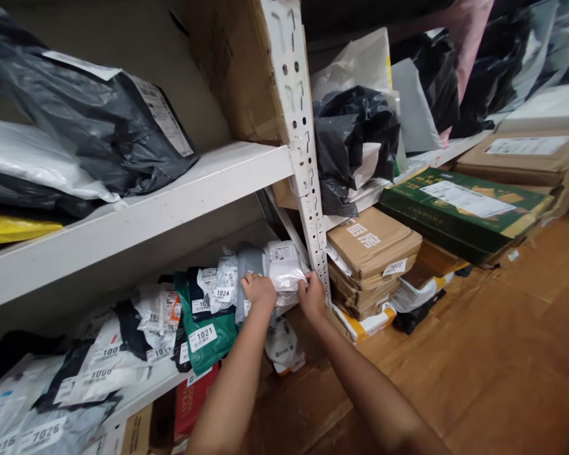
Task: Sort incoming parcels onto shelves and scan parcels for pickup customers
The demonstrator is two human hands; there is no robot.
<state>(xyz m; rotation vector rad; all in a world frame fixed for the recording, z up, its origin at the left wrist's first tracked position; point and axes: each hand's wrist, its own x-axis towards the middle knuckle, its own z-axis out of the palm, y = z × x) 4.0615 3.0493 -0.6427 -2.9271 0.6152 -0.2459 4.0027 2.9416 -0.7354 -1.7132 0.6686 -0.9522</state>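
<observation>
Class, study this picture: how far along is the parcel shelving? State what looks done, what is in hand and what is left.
Done: soft parcels with numbered stickers stand in a row on the lower white shelf. In hand: the right hand grips a white plastic mailer bag at the row's end, left hand alongside. Left, probably: brown cardboard boxes and a flat green box beside the rack.

Lower shelf [146,392] crammed with upright parcels [203,332], no gaps between. Slotted post [308,189] blocks the right end, just beside white parcel [284,265]. Brown boxes [370,249] stacked right of post. Free room only in front, over wood floor [502,354].
</observation>
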